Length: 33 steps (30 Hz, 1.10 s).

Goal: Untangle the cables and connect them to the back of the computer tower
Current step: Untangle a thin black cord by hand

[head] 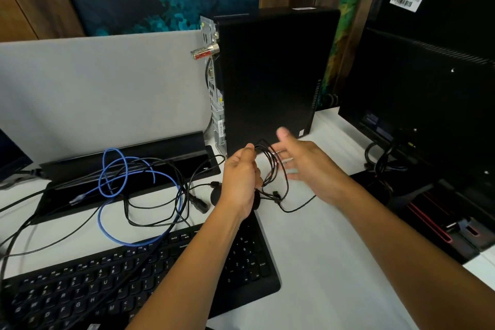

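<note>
white desk: one tower, one blue cable; left hand grips black cable loops, right hand spread wide.

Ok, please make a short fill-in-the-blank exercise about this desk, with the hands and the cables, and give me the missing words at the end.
1. The left hand grips a bundle of thin ____ cables.
2. The loose network cable on the desk is ____ in colour.
3. The right hand is ____, its fingers spread beside the bundle.
4. The keyboard lies on the ____ desk.

Missing words: black; blue; open; white
</note>
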Each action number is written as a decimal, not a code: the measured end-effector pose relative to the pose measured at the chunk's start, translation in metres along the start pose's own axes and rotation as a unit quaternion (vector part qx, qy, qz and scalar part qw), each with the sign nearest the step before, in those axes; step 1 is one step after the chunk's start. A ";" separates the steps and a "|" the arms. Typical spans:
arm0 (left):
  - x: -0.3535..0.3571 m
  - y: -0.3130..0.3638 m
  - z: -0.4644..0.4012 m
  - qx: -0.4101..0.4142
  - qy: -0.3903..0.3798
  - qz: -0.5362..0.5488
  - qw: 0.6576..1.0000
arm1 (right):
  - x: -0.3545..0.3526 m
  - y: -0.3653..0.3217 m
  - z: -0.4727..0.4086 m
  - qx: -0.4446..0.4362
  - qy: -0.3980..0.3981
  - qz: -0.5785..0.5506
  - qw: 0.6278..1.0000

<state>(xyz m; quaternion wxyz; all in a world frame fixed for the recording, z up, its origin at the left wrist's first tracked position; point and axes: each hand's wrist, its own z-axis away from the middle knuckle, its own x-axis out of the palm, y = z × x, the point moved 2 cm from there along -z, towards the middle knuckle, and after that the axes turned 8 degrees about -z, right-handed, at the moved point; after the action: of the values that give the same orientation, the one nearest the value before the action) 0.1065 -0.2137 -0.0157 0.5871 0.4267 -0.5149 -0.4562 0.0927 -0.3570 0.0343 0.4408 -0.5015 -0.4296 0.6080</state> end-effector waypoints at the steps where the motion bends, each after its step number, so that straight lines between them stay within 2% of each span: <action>1: 0.002 -0.001 -0.001 -0.003 0.004 -0.006 1.000 | -0.002 0.003 0.002 -0.053 0.020 0.110 0.992; 2: 0.003 -0.001 0.000 -0.008 0.005 -0.002 1.000 | -0.001 0.005 0.001 -0.117 0.060 0.204 0.970; 3: 0.005 -0.001 0.000 -0.015 0.001 0.009 1.000 | -0.001 0.006 0.002 -0.174 0.105 0.232 0.951; 4: 0.008 -0.002 0.002 -0.021 -0.006 0.023 0.999 | -0.004 0.007 0.001 -0.194 0.140 0.204 0.949; 5: 0.010 -0.001 0.003 -0.028 -0.013 0.038 0.999 | -0.008 0.008 -0.003 -0.188 0.161 0.126 0.961; 7: 0.010 0.000 0.004 -0.049 -0.023 0.078 0.995 | -0.016 0.013 -0.010 -0.136 0.164 -0.018 0.977; 8: 0.009 0.000 0.003 -0.059 -0.030 0.106 0.992 | -0.019 0.014 -0.011 -0.127 0.162 -0.021 0.978; 11: 0.003 0.003 0.000 -0.092 -0.042 0.199 0.975 | -0.025 0.025 -0.014 -0.139 0.147 0.095 0.975; 14: -0.007 0.006 -0.007 -0.103 -0.026 0.284 0.953 | -0.033 0.039 -0.014 -0.147 0.130 0.229 0.953; 17: -0.016 0.005 -0.013 -0.075 0.004 0.244 0.967 | -0.040 0.047 -0.003 -0.108 0.097 0.255 0.956; 19: -0.017 0.002 -0.011 -0.044 0.020 0.158 0.986 | -0.040 0.042 0.010 -0.088 0.072 0.200 0.973; 21: -0.012 -0.003 -0.008 -0.014 0.023 0.099 0.995 | -0.038 0.030 0.020 -0.081 0.050 0.053 0.994; 23: -0.007 -0.005 -0.006 0.002 0.023 0.072 0.997 | -0.036 0.017 0.026 -0.090 0.015 -0.087 0.992; 25: -0.001 -0.006 -0.005 0.013 0.023 0.049 0.998 | -0.033 0.005 0.032 -0.112 0.008 -0.105 0.988; 28: 0.008 -0.005 -0.001 0.035 0.013 0.026 0.999 | -0.028 -0.013 0.039 -0.129 0.001 -0.060 0.990; 29: 0.010 -0.004 -0.001 0.041 0.009 0.024 0.999 | -0.028 -0.015 0.039 -0.128 0.021 0.005 0.992; 30: 0.010 -0.004 -0.001 0.043 0.006 0.025 0.999 | -0.029 -0.014 0.037 -0.124 0.060 0.115 0.984; 31: 0.010 -0.003 0.000 0.044 0.004 0.027 0.999 | -0.032 -0.010 0.035 -0.106 0.104 0.226 0.963; 33: 0.006 -0.003 0.000 0.044 0.003 0.032 0.999 | -0.036 -0.001 0.036 -0.072 0.187 0.312 0.929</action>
<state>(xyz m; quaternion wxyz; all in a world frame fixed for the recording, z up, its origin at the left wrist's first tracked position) 0.1067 -0.2201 -0.0170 0.5833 0.4366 -0.5464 -0.4130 0.0612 -0.3945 0.0484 0.2640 -0.7449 -0.2039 0.5778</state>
